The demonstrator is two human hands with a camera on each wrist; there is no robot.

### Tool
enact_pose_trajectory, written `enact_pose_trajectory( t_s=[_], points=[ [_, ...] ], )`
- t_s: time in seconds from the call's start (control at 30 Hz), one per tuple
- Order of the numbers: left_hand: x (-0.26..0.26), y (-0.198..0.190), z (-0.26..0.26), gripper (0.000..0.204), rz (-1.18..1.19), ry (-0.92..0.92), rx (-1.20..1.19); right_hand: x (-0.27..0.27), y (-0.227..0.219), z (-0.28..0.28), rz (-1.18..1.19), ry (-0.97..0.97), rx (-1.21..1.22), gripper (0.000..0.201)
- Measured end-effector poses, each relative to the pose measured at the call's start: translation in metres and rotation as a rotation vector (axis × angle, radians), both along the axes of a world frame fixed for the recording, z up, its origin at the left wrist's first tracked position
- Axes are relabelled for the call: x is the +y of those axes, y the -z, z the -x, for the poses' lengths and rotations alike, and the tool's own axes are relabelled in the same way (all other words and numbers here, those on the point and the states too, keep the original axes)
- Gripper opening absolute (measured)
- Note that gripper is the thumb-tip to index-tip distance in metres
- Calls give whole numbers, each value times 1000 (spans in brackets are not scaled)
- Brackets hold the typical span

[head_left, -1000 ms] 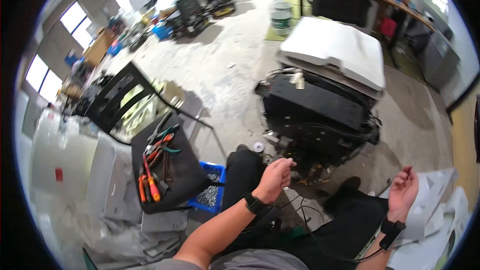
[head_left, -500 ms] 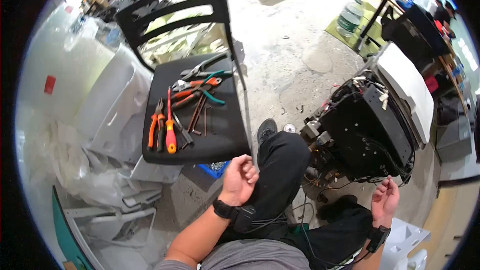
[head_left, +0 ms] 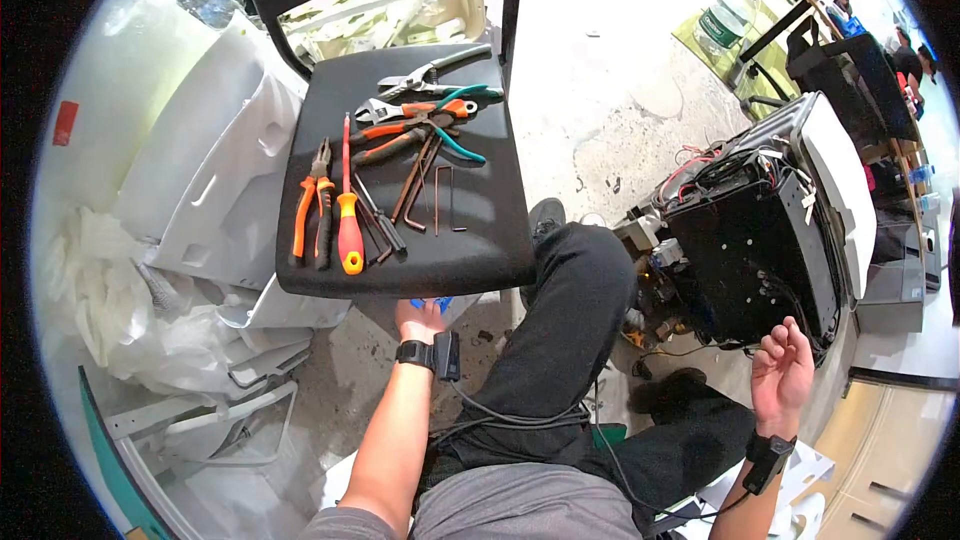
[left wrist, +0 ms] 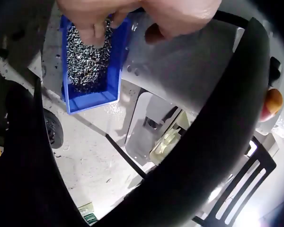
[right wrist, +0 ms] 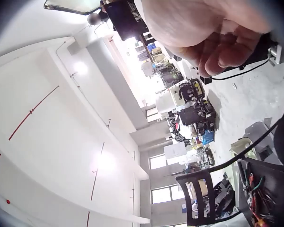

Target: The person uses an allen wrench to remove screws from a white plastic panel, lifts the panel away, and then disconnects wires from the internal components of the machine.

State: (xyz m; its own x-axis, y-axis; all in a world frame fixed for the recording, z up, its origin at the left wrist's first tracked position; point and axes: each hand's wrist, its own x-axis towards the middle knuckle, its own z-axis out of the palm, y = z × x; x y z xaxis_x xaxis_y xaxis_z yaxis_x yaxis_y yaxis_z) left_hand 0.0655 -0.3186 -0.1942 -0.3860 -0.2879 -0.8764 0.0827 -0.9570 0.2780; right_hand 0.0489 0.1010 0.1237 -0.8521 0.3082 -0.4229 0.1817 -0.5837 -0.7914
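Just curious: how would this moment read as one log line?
left hand: over blue bin of screws, beneath chair seat | right hand: open, empty, beside black machine

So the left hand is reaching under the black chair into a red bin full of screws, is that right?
Not quite: the bin is blue, not red. The left wrist view shows it plainly, with the left hand right above the screws in it. The rest holds: in the head view that hand reaches under the black chair.
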Motion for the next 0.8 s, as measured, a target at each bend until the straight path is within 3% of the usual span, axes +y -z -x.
enact_pose_trajectory(
  t_s=[0.07,0.13,0.17,0.2,0.23,0.27,0.3,0.33,0.37,0.53,0.67,0.8],
  points=[
    [-4,5,1,14,-55,-14,-24,-2,2,0,19,24,-21,12],
    [0,-21,5,18,133,25,-11,-4,6,3,10,7,-22,12],
    [-1,-10,5,17,204,26,173,-2,7,3,-2,-6,-25,13],
    [-17,9,-14,11,91,103,66,1,12,4,6,-1,-35,14],
    [-37,66,-27,10,-20,157,138,4,14,4,35,-39,-9,15],
    [-35,54,-26,13,-3,267,62,3,15,4,65,-33,-2,15],
    [-37,54,-33,15,-131,282,159,10,19,2,93,-44,7,14],
    [-19,16,-26,16,-56,219,13,9,16,1,76,22,-23,13],
    [-3,-31,-19,18,-56,277,19,13,17,-2,77,47,-21,13],
    [17,-99,-22,24,-46,370,75,43,30,-25,100,123,6,13],
    [24,-128,-22,23,-74,453,175,77,38,-51,157,204,55,13],
    [64,-177,0,19,47,615,258,104,44,-83,101,362,143,13]
  ],
)
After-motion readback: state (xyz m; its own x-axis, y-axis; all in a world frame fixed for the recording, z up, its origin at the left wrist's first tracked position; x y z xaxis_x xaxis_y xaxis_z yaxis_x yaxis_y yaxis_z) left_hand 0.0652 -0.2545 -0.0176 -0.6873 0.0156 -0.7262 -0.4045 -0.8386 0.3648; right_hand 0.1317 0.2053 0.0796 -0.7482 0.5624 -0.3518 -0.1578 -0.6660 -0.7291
